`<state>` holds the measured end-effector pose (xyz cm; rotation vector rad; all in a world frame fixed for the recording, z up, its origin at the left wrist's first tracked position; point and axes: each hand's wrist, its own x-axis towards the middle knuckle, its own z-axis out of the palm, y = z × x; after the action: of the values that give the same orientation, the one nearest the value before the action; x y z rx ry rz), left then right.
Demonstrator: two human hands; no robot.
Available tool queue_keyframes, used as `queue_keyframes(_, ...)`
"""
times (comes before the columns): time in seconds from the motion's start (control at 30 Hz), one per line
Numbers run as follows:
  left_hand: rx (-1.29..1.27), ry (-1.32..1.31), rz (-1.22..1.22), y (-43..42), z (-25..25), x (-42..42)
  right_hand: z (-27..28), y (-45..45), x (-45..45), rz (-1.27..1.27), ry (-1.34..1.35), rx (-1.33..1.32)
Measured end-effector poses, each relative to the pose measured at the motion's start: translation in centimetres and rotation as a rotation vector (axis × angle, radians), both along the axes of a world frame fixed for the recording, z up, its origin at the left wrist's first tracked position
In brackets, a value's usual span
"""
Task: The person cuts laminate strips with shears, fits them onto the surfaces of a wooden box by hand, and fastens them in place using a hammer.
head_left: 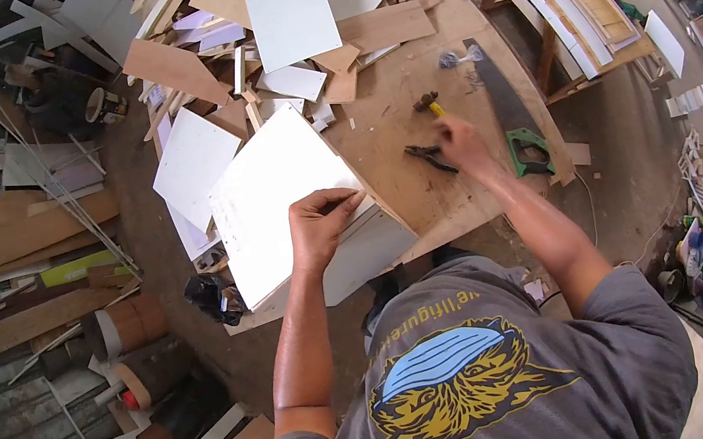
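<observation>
A white wooden box [275, 181] lies on the workbench in front of me. My left hand [323, 229] rests over its right edge, thumb and fingers pinched together; whatever is between them is too small to make out. To the right, my right hand [463, 145] is closed around the handle of a hammer [436, 108], whose yellow grip and dark head stick out beyond the fingers. Black-handled pliers [429, 157] lie on the bench just left of that hand. A handsaw with a green handle [530, 150] lies farther right.
Offcuts of white and brown board [292, 20] are heaped at the bench's far side. A small clear plastic bag [459, 58] sits near the saw blade. A black bag [214, 298] is at the left corner. A wooden frame on legs [569, 6] stands beyond the bench.
</observation>
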<state>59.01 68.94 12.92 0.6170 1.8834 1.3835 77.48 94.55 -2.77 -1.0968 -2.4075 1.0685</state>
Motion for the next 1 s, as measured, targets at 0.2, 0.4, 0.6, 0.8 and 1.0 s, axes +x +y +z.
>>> queue_keyframes(0.2, -0.006, -0.068, 0.008, -0.1, 0.1, -0.1, 16.3, -7.7, -5.5, 0.551, 0.435, -0.141)
queue_keyframes(0.4, -0.014, 0.065, -0.050, -0.3, -0.1, -0.1, 16.2, -8.8, -6.7, 0.624, 0.349, 0.049)
queue_keyframes(0.6, -0.052, 0.173, -0.118, -0.3, 0.5, -0.2, 16.6, -8.6, -6.2, 0.654, 0.318, 0.004)
queue_keyframes(0.8, -0.046, 0.155, -0.131, -0.1, 0.7, -0.1, 17.5, -8.0, -5.8, 0.641, 0.293, -0.139)
queue_keyframes(1.0, -0.064, 0.252, -0.138, -0.1, 0.2, -0.2, 8.5, -2.1, -3.7, 0.214, 0.091, -0.089)
